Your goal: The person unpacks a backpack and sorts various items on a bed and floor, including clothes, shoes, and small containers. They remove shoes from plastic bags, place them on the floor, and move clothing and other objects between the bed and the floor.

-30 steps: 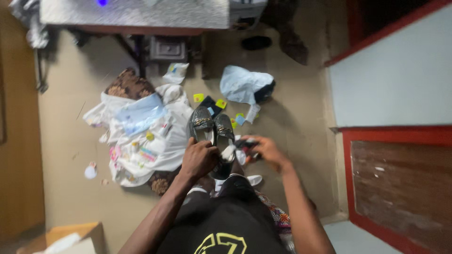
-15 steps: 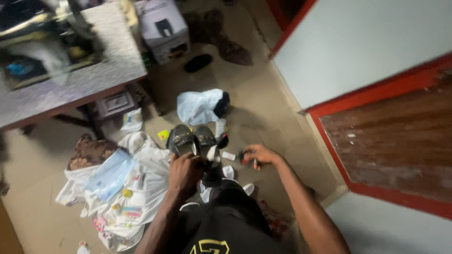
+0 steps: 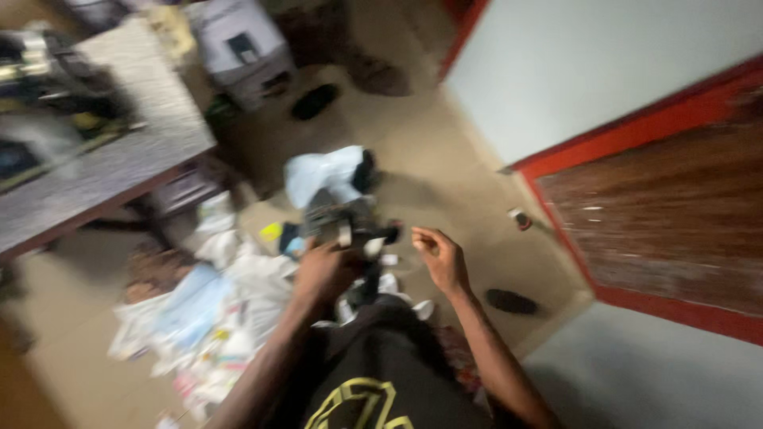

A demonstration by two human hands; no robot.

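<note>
The view is blurred by motion. My left hand (image 3: 326, 270) grips a pair of dark grey shoes (image 3: 338, 221) by their heels and holds them over the floor in front of me. To the right of the shoes, my right hand (image 3: 439, 258) hangs with its fingers loosely curled; I see nothing in it. A small dark object (image 3: 509, 301) lies on the floor to the right of that hand, and a small round thing (image 3: 519, 218) sits near the red door frame.
A heap of white cloth and papers (image 3: 208, 318) covers the floor at left. A speckled table (image 3: 103, 167) stands at the upper left with a box (image 3: 238, 48) behind it. A pale bag (image 3: 326, 176) lies beyond the shoes. A wooden door (image 3: 675, 214) with a red frame is at right.
The camera has swung further and blurred. My right hand has opened and lifted, and a dark object now lies on the floor at right. My left hand still holds the shoes.
</note>
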